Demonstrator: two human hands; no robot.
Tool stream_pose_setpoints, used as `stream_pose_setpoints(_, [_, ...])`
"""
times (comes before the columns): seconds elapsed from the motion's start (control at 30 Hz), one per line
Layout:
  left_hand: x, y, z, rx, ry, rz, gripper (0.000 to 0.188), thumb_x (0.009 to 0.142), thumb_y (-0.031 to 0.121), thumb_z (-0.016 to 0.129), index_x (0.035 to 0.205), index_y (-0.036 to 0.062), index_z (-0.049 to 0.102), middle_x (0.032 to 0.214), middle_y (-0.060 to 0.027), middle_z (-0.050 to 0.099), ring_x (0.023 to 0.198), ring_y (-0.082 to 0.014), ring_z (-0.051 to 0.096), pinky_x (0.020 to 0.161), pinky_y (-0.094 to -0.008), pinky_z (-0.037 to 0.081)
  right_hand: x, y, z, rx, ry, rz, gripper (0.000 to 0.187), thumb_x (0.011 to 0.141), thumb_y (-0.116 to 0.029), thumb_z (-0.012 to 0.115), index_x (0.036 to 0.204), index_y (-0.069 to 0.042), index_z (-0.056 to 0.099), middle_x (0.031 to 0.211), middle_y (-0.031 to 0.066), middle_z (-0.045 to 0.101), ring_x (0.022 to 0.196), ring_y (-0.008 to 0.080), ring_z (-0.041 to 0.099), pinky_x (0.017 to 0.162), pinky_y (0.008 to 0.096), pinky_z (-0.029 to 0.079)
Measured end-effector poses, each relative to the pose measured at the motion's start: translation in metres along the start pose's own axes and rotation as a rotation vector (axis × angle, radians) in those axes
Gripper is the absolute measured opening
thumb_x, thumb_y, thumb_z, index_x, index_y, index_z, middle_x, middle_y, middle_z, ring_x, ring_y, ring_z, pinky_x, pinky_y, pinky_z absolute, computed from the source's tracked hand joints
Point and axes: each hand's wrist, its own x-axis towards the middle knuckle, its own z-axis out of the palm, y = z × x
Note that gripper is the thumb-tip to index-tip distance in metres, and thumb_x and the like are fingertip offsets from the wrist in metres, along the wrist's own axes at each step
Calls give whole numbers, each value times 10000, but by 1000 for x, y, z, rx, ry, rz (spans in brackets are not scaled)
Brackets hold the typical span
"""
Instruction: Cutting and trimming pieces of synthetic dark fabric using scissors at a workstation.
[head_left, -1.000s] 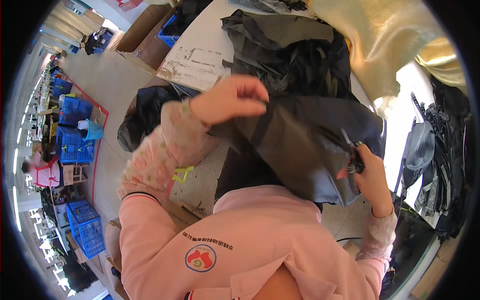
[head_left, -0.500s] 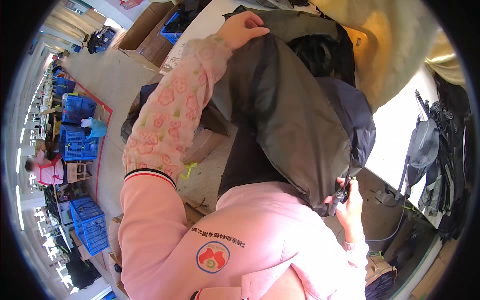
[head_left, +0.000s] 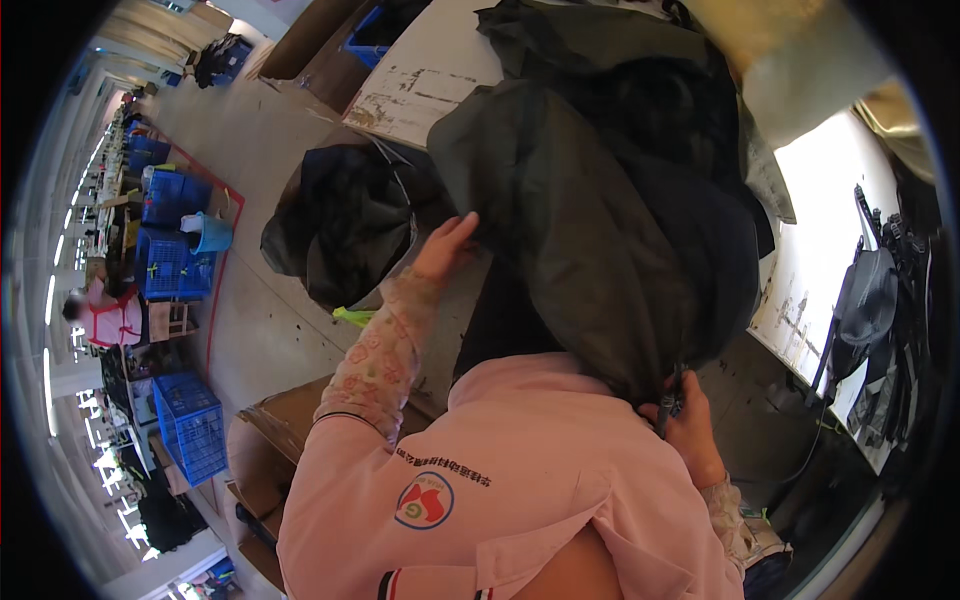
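**Dark garment lowered over the bench edge**

My left hand (head_left: 446,247), raised a moment ago, now rests open-fingered against the dark garment (head_left: 580,230), which has dropped across the bench (head_left: 425,75). My right hand (head_left: 688,425) pinches its lower corner, so the piece hangs stretched.

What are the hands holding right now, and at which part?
The right hand grips the dark grey fabric piece at its lower end, by a small dark fitting. The left hand touches its left edge, fingers open; a grip there cannot be told.
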Motion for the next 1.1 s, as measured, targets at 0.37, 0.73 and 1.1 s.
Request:
stream_pose_setpoints(0.37, [-12,65,-4,-563,-324,187,375,1006,243,498,1319,37,522,1318,-106,590,1235,-270,540,1069,-441,392,9,2,-54,113,281,-112,381,708,-50,816,915,-62,496,714,-8,466,675,93,405,612,244,379])
stream_pose_setpoints(0.73, [-8,81,13,-532,-265,197,391,1022,245,464,1358,46,495,1370,-103,554,1269,-278,511,1085,-442,369,16,-9,-84,153,179,-172,316,724,-55,811,851,-66,521,736,-49,459,680,74,402,624,234,367])
stream_pose_setpoints(1.1, [-28,162,-107,-348,-21,374,441,977,373,548,1224,13,611,1233,-142,642,1149,-292,605,1037,-437,441,35,-10,-74,97,145,-276,338,750,-120,825,903,-28,538,724,25,557,666,95,480,621,270,437])
